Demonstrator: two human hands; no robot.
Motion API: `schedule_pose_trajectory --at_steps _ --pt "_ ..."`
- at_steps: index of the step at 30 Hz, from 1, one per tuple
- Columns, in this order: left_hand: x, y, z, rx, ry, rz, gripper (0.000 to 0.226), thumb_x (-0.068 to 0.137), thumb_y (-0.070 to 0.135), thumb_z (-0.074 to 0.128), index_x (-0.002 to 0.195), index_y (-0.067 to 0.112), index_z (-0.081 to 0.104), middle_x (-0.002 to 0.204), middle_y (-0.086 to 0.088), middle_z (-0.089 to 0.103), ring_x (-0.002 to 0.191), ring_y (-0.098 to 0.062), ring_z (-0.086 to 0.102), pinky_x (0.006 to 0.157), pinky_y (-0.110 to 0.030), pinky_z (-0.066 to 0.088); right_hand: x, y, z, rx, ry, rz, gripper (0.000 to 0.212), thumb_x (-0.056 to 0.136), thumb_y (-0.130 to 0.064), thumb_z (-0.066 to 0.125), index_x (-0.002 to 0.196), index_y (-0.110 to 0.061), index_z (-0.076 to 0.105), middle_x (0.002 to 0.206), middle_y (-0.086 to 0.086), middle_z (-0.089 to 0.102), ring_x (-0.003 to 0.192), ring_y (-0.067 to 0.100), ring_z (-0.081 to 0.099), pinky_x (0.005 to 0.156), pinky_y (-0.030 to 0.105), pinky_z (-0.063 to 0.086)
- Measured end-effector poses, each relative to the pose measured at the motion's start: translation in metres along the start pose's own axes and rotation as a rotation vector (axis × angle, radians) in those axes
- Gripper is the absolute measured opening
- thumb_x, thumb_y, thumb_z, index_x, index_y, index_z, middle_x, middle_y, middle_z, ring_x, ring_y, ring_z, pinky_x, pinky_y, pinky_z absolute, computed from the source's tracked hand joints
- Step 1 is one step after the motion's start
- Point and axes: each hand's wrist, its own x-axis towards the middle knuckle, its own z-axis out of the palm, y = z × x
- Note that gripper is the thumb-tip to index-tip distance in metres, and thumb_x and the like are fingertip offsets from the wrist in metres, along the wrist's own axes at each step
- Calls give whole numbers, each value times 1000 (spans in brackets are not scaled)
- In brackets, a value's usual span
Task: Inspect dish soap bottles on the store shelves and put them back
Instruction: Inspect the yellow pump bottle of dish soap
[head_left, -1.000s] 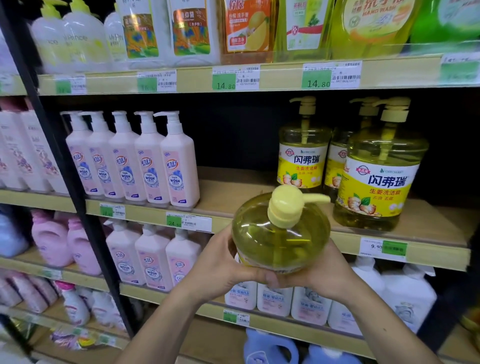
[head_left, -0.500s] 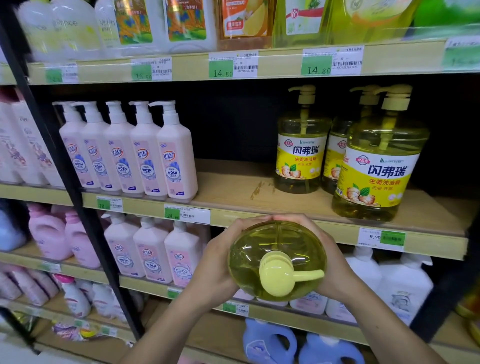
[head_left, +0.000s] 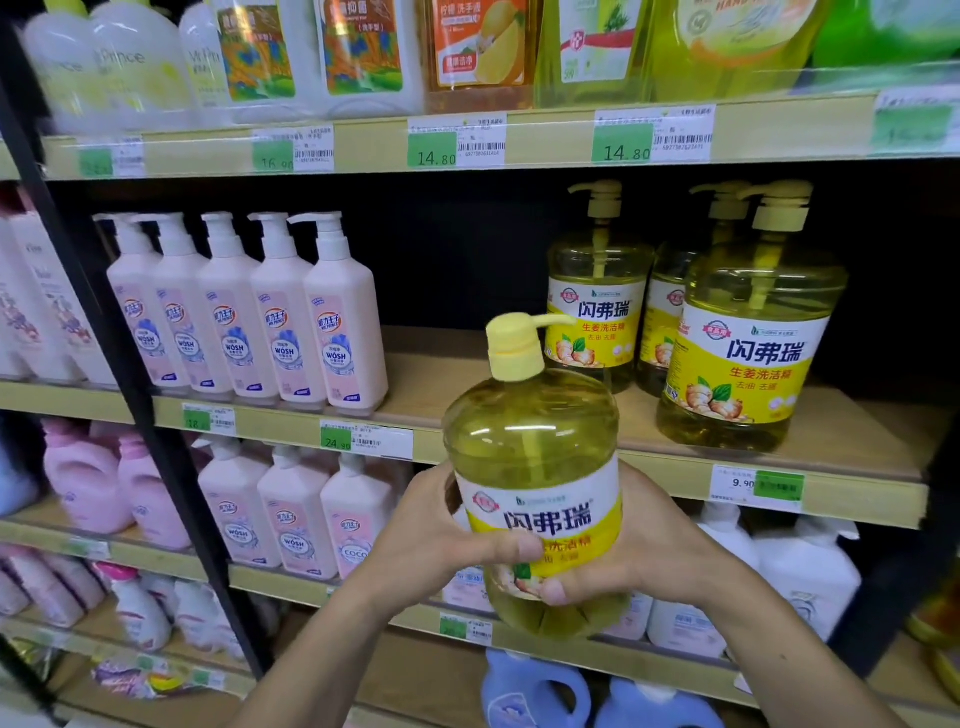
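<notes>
Tipped upright again, the bottle (head_left: 535, 483) now shows its label where its pump top faced the camera before, probably for reading. Both hands cradle it low at centre frame, before the shelf (head_left: 675, 473): left hand (head_left: 415, 545) and right hand (head_left: 654, 551) wrap their fingers round its lower half, thumbs across the label.

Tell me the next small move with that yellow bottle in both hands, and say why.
Probably lift the held bottle up and forward onto the bare shelf board left of the three matching yellow bottles. It is upright with its label facing the camera, the left hand and right hand grip its lower half, and that gap looks wide enough.
</notes>
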Motion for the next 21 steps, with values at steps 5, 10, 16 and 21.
schedule_pose_trajectory --at_steps 5,10,16,21 --pt "8 6 -6 -32 -8 -69 65 74 49 97 125 15 77 128 -11 79 117 -29 75 94 -43 61 -1 -16 4 214 -70 -14 79 77 -6 94 147 -19 58 143 9 70 132 32 67 106 45 57" --pt "6 11 3 -187 -22 -129 66 86 47 87 141 17 68 144 -10 71 136 -34 64 114 -57 49 -2 -27 10 158 177 52 87 64 -33 100 141 -26 59 132 -1 76 121 23 73 105 57 56" --pt "-10 40 39 -52 205 -122 56 78 72 73 132 68 58 131 31 71 120 9 67 95 -28 59 2 -41 34 -147 566 165 79 48 -69 87 114 -48 49 102 -35 72 87 -10 69 64 11 52" --pt "-2 61 59 -21 191 -115 83 67 84 76 138 50 52 125 33 72 116 10 68 105 -32 54 6 -52 60 -384 664 117 66 83 -54 72 138 -43 37 118 -12 64 105 19 62 71 34 53"
